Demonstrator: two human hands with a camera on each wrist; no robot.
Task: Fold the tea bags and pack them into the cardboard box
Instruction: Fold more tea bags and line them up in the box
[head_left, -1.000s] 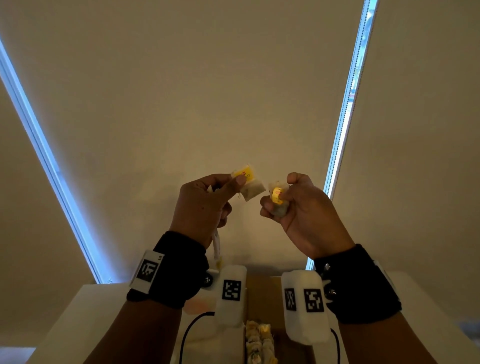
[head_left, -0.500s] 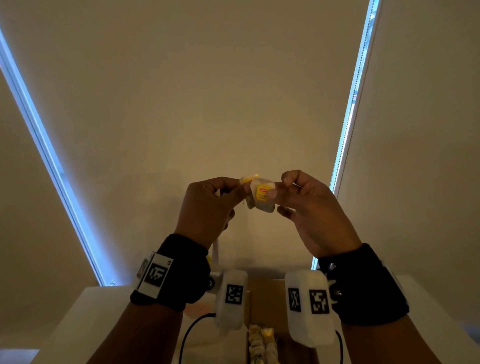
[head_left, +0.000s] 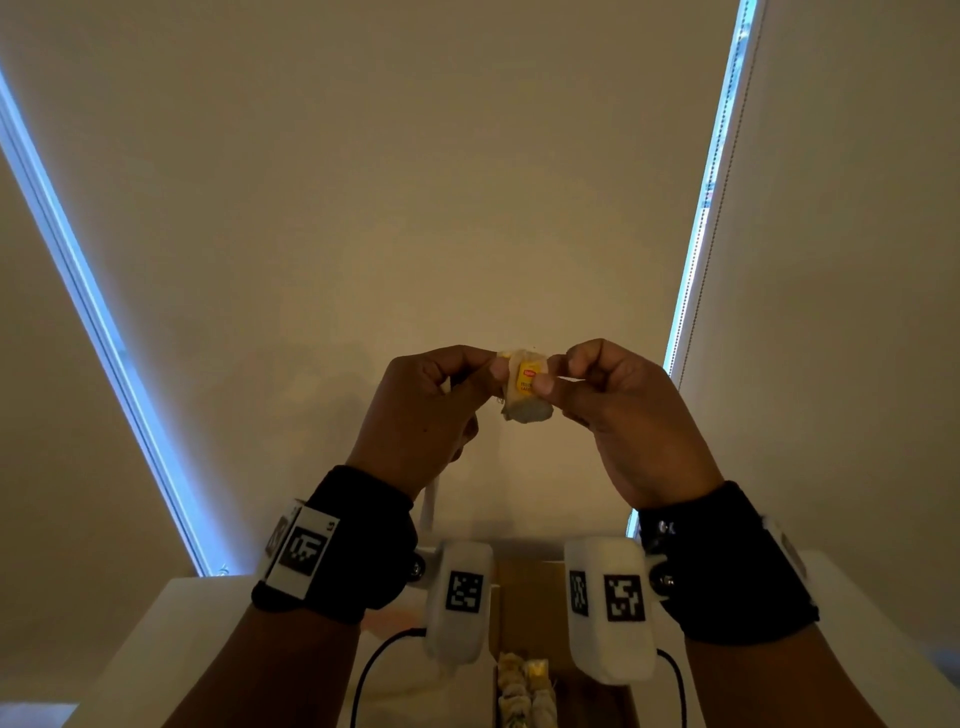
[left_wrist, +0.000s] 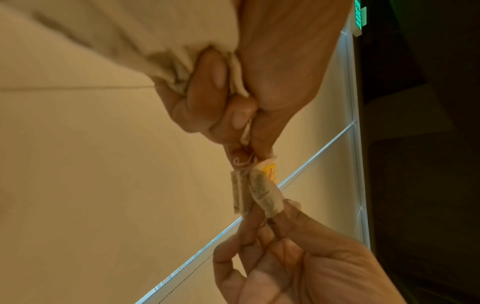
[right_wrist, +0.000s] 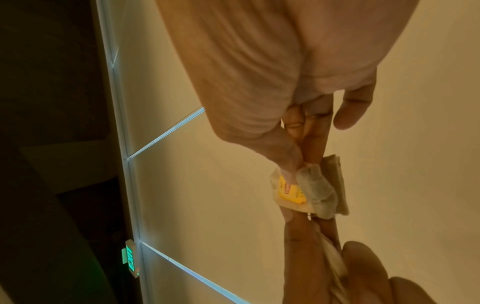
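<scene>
Both hands raised above the cardboard box (head_left: 519, 577) on the table (head_left: 171, 613), left hand (head_left: 421, 415) and right hand (head_left: 634, 415) each with a pinching grip on one folded tea bag (head_left: 525, 387), yellow tag (head_left: 527, 378) facing the head camera.

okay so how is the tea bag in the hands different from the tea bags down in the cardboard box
The held tea bag is up in the air, pinched between the left hand and right hand; the packed tea bags lie in the cardboard box. The held one shows its yellow tag; the packed ones sit bunched in rows. All look pale and papery.
</scene>
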